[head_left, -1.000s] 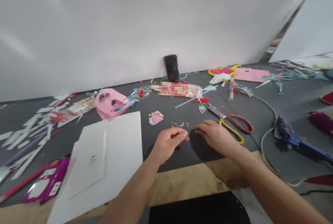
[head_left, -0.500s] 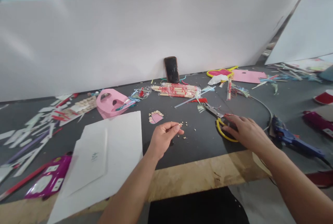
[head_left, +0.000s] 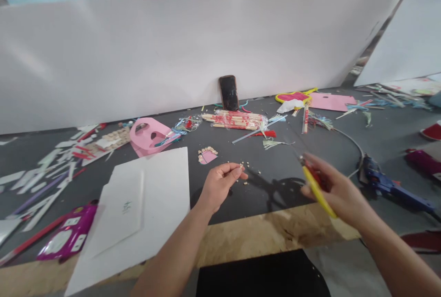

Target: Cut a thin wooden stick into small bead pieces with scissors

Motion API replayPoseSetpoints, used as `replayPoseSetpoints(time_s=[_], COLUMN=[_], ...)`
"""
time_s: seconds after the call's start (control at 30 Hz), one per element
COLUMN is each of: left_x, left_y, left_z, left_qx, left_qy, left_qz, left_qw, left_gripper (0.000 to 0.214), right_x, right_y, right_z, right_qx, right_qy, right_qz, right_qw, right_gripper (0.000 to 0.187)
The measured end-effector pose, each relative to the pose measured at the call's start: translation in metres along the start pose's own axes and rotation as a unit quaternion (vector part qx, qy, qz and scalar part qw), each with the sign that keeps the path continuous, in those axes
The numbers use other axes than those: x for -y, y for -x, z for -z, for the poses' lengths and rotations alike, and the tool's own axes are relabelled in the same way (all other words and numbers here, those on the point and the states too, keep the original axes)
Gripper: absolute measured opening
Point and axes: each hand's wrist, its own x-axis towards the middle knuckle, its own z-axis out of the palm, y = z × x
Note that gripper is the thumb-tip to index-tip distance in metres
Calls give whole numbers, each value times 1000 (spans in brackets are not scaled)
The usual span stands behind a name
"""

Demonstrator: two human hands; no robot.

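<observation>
My right hand (head_left: 332,189) grips a pair of scissors (head_left: 319,191) with yellow handles, raised above the dark table; the blades are blurred. My left hand (head_left: 220,182) is closed in a pinch over the table, and what sits between thumb and finger is too small to name. Small pale bits (head_left: 245,183) are scattered beside its fingertips. Just beyond that hand lies a small pink piece (head_left: 207,157), edged along its upper side with little pale wooden bits.
A glue gun (head_left: 389,186) lies on the right. Plastic-wrapped sticks (head_left: 237,120) and an upright phone (head_left: 228,92) are at the back. Leftward are a pink mask (head_left: 151,136), white boards (head_left: 158,205) and a purple packet (head_left: 69,235). A white partition (head_left: 172,53) stands behind.
My right hand has lifted the scissors off the table and turned them, their shadow now falling on the surface. My left hand keeps its pinch in nearly the same place.
</observation>
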Motion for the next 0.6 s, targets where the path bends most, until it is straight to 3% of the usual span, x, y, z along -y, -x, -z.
replayPoseSetpoints(time_s=[0.07,0.27,0.6], left_x=[0,-1,-8], left_y=[1,1,5], left_z=[-1,-2,-2], left_qx=[3,35,86], left_qy=[12,49,-52], left_qz=[-1,-14,-35], left_qw=[1000,998,994], left_gripper=[25,22,18], right_x=[13,33,32], right_y=[12,30,36], right_z=[-15,-38,-42], right_qx=[63,113,148], right_qy=[87,203,143], right_qz=[51,128,125], right_qw=[993,964,971], right_gripper=[65,62,64])
